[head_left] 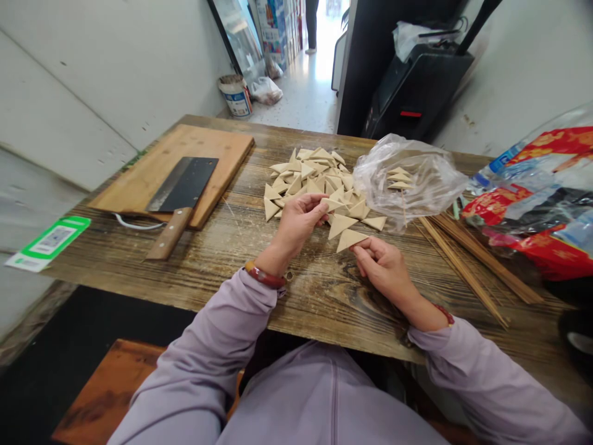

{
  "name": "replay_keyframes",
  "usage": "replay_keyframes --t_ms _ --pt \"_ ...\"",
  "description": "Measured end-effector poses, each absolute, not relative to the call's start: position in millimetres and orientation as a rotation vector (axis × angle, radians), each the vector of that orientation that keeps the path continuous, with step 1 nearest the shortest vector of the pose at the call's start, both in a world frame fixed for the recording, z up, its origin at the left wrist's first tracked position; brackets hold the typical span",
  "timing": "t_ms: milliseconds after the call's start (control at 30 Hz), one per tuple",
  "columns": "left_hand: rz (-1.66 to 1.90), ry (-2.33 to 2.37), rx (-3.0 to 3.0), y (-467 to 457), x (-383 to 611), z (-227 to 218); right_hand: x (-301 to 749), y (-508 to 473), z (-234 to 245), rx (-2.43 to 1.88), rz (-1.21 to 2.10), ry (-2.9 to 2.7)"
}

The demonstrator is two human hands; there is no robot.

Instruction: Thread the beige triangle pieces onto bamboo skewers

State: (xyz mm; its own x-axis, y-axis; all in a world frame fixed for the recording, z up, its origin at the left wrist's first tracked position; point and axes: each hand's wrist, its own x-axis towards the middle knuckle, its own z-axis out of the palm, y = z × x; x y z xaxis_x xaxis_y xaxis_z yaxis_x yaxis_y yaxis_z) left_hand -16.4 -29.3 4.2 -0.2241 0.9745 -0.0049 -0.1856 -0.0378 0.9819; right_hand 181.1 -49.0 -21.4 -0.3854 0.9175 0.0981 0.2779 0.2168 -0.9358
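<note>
Forearms (227,327) converge, left hand (299,224) pinching one triangle (333,204), right hand (382,264) pinching another triangle (351,239).

Open tabletop (225,259) between cleaver (185,182) and left hand (299,222), triangle pile (311,179) blocking ahead, sticks (464,272) right

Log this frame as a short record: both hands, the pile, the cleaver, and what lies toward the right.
Left hand: holding a tan triangle in its fingertips
Right hand: pinching another triangle at its edge
Pile: loose triangles on the wooden table
Cleaver: flat on the cutting board, handle past the near edge
Toward the right: clear plastic bag, thin sticks
Unclear: whether the triangles at the bag lie inside it
</note>
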Motion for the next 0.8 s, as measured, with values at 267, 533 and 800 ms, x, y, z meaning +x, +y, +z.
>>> replay_keyframes --t_ms 267,533,800 --pt "1.467 1.211 0.959 -28.7 -13.0 0.1 180.6 -49.1 -25.8 -1.106 1.189 -1.785" --pt "1.448 1.167 0.875 -29.0 -12.1 -0.9 181.1 -47.4 -27.2 -1.096 1.234 -1.743" --pt "1.238 0.961 0.803 -35.1 -4.1 -2.9 179.0 -44.7 -24.4 -1.091 1.231 -1.708"
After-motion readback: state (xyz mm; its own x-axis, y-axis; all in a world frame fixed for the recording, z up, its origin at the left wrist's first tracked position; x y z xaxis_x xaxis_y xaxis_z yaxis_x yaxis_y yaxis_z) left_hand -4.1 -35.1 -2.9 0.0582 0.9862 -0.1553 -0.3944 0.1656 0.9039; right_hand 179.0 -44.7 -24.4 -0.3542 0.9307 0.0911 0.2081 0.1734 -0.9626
